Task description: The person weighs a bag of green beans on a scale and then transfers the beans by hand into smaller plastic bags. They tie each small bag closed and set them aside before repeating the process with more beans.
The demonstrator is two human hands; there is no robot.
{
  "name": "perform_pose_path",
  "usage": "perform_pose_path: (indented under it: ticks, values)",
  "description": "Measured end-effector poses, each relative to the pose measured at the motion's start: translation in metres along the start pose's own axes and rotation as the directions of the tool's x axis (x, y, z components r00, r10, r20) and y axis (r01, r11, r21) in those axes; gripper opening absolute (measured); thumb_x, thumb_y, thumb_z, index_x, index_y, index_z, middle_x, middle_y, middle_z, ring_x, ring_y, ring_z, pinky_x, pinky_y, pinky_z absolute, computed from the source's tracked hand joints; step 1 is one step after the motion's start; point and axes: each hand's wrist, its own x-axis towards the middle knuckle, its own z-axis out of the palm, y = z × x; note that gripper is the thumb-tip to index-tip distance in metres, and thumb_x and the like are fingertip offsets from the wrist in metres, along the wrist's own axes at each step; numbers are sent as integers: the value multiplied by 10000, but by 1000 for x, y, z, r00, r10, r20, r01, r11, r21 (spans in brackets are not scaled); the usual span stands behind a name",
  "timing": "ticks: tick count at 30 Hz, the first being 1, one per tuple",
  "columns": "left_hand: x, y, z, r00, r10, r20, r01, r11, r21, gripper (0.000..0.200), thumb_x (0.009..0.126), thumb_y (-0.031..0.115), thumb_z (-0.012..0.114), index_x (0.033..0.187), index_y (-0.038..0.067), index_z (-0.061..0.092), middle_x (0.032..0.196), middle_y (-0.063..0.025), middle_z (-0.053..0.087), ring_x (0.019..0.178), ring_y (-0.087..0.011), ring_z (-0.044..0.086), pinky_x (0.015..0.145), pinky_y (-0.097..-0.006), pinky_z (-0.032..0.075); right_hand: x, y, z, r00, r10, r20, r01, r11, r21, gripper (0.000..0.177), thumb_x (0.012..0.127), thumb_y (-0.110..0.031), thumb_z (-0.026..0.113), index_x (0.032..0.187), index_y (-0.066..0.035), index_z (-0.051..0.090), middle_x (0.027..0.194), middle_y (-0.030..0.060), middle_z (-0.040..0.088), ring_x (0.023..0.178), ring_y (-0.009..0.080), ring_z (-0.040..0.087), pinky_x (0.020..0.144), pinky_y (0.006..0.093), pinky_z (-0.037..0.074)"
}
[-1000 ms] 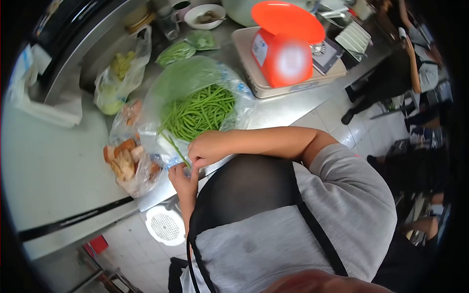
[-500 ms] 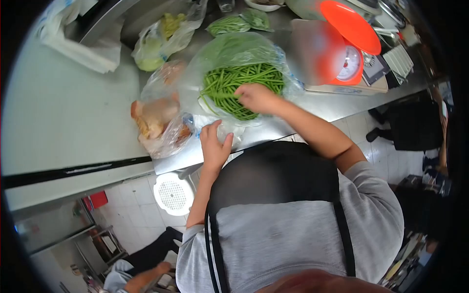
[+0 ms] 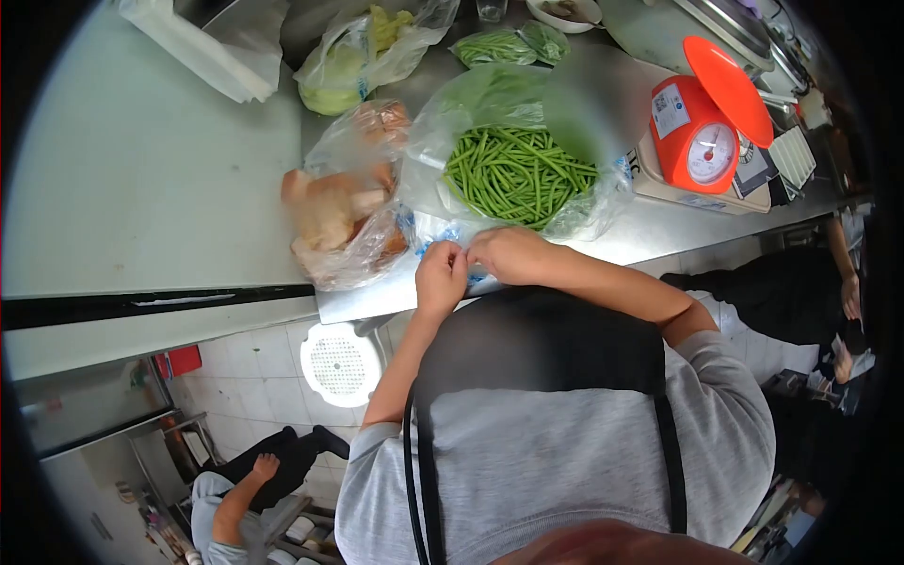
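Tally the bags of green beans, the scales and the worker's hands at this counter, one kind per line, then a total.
Bags of green beans: 2 (large open bag, small bag)
Scales: 1 (orange scale)
Hands: 2 (left hand, right hand)
Total: 5

Right hand [image 3: 508, 256] back beside left hand [image 3: 441, 279]

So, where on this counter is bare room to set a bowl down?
Bare: the pale surface left of the bag of orange-brown food; a narrow steel strip in front of the orange scale. Crowded: around the bag of green beans, where left hand and right hand meet.
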Motion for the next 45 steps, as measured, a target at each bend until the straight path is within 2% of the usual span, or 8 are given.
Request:
perform_pose_path:
  ticks: [4,9,13,16,22,28,36,45]
  values:
    - [8,-8,-7,985,-154,80,168,962,-213,107,788,86,518,712,11,520,605,-17,490,535,-89,458,483,-245,375,7,0,4,960,63,-274,-94,990,-104,108,700,-119,555,784,-68,598,917,88,545,805,276,545,677,360,440]
    - [20,-11,-15,908,-369,195,408,685,-603,123,811,111,500,714,39,527,612,22,487,524,-36,416,466,-184,345,4,4,10,978,-31,-205,-5,985,-175,157,695,-163,575,832,-89,590,899,76,524,765,272,533,667,357,435]
    - [22,-13,-13,937,-289,196,349,737,-580,109,809,100,507,724,34,522,636,22,486,537,-39,411,483,-177,334,-1,10,4,995,17,95,-24,997,67,157,699,-197,572,814,-93,590,880,73,522,756,271,535,647,347,431]
    - [22,-6,-14,968,-161,195,246,779,-577,102,800,79,513,718,19,509,642,12,476,561,-52,411,506,-183,333,6,3,11,972,226,-67,-217,968,124,155,731,-213,519,816,-116,605,856,90,533,808,265,546,643,378,431]
    - [25,-9,-13,982,38,183,39,915,-402,107,787,62,517,716,-10,481,638,-41,439,563,-93,411,520,-218,348,18,-2,27,956,294,-6,-259,830,-495,189,736,-175,479,868,-97,590,857,95,538,823,244,559,638,370,453]
    - [25,-19,-13,977,61,203,16,934,-358,111,829,100,506,757,19,481,620,45,415,575,-26,355,501,-178,300,16,4,30,942,269,-200,-333,828,-451,158,715,-155,484,776,-65,598,845,103,546,741,249,573,588,370,461]
    - [23,-18,-10,981,121,151,-73,954,-290,104,822,96,498,758,14,498,625,29,444,591,-44,385,520,-193,330,28,13,22,934,350,-77,-353,863,-361,170,662,-81,517,766,14,613,797,169,592,710,294,607,544,386,487]
    - [12,-33,14,980,117,159,-102,990,-101,490,660,148,629,1055,-56,423,878,-153,488,761,-257,484,687,-331,406,15,1,31,948,246,-203,-307,873,-378,169,683,-144,526,771,-33,617,850,134,575,744,268,591,569,371,475]
